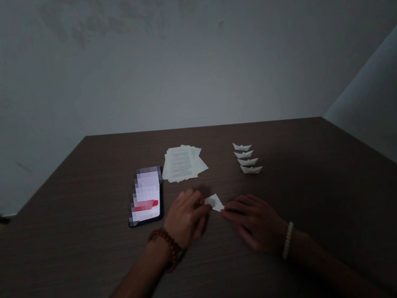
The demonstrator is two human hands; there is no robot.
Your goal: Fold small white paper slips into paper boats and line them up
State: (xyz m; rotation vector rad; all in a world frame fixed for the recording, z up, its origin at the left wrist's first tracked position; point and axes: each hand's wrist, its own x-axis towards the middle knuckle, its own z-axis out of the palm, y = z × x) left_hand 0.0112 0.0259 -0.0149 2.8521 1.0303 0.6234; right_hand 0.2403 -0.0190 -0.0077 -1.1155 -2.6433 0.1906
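A small folded piece of white paper (215, 203) lies between my two hands, just above or on the dark table. My left hand (186, 216), with a brown bead bracelet at the wrist, is closed with its thumb and fingers on the paper's left edge. From the other side, my right hand (256, 221) grips the lower right corner with bent fingers pressed together; its wrist has a pale bead bracelet. Part of the paper's left edge is hidden by my left fingers. Several folded paper boats (248, 161) stand in a column beyond my right hand.
A loose stack of printed paper sheets (182, 164) sits beyond my left hand. Left of it lies a phone (147, 194) with its screen lit and partly blurred. The brown wooden table (89, 265) meets a stained pale wall (188, 81) at its far edge.
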